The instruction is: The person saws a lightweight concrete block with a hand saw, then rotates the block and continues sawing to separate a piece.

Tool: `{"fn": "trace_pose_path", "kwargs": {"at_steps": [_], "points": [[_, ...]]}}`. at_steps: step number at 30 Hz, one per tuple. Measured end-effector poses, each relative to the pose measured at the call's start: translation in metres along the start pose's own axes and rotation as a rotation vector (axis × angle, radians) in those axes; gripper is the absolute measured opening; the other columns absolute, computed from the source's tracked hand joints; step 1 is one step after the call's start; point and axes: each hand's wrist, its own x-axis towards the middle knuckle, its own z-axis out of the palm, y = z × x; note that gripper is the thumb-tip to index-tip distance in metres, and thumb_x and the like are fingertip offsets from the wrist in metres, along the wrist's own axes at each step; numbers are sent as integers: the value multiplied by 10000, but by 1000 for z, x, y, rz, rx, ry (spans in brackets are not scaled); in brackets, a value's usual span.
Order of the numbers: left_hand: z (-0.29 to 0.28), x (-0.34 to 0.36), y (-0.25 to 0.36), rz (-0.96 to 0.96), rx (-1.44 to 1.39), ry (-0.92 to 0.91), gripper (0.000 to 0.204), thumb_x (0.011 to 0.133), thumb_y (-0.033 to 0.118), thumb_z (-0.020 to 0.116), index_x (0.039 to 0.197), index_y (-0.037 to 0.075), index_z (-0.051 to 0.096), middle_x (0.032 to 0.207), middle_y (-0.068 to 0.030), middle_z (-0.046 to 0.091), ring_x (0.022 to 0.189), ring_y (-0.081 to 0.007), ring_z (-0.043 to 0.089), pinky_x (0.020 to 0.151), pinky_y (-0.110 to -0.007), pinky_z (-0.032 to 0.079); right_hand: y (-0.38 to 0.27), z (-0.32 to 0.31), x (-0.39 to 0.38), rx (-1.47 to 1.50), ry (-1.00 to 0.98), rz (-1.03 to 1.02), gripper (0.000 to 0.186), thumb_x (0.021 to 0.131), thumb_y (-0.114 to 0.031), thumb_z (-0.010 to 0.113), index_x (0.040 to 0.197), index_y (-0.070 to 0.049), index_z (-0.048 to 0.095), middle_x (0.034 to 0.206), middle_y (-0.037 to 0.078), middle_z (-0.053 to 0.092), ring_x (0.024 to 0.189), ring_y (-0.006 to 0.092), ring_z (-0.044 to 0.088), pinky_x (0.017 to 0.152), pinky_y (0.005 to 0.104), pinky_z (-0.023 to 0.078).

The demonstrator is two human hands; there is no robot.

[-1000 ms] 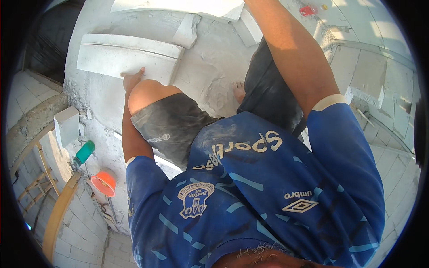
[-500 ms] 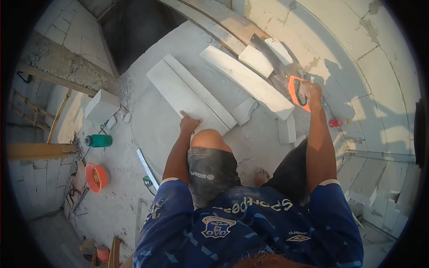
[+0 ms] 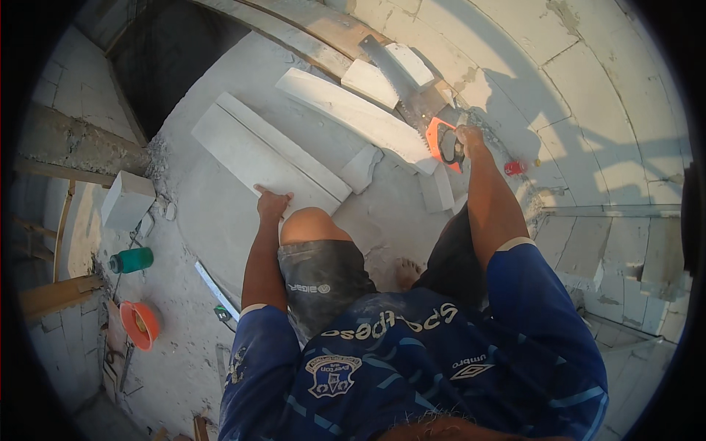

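Observation:
My left hand (image 3: 273,201) rests on the near end of a long white block (image 3: 254,151), its fingers and thumb apart. A straight lengthwise line or gap runs near the block's right side. Out to the right, my right hand (image 3: 471,140) grips a handsaw (image 3: 401,77) by its orange handle. The saw's dark, toothed blade points away to the upper left, over white block pieces. Between the saw and the left-hand block lies another long white block (image 3: 360,117). My bent left knee is close beside my left hand.
Broken block pieces (image 3: 362,167) lie between the long blocks. A red can (image 3: 515,168) sits by the right wall. To the left are a white block (image 3: 129,200), green bottle (image 3: 131,260), orange bucket (image 3: 140,325) and metal ruler (image 3: 217,290). A dark opening (image 3: 173,55) lies far left.
The whole view has shifted, so the scene sits farther left in the picture. My left hand stays on the block and my right hand keeps hold of the saw, with little movement against the blocks.

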Motion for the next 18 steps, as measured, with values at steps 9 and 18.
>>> {"fn": "trace_pose_path", "kwargs": {"at_steps": [9,18], "points": [[-1,2,1,-10,-28,-26,1326,875,450,809,1544,-222,-119,844,-160,776,554,-260,726,649,-328,626,-57,38,-76,-662,37,-448,506,878,-422,703,1104,27,759,1115,301,740,1075,403,739,910,457,576],[-8,-4,9,-56,25,-50,1321,880,459,802,1554,-208,-118,887,-149,782,560,-245,728,656,-317,624,-53,182,-220,-475,-730,-517,661,902,-398,732,1396,26,620,1388,296,640,1313,412,607,1113,457,471]]}}
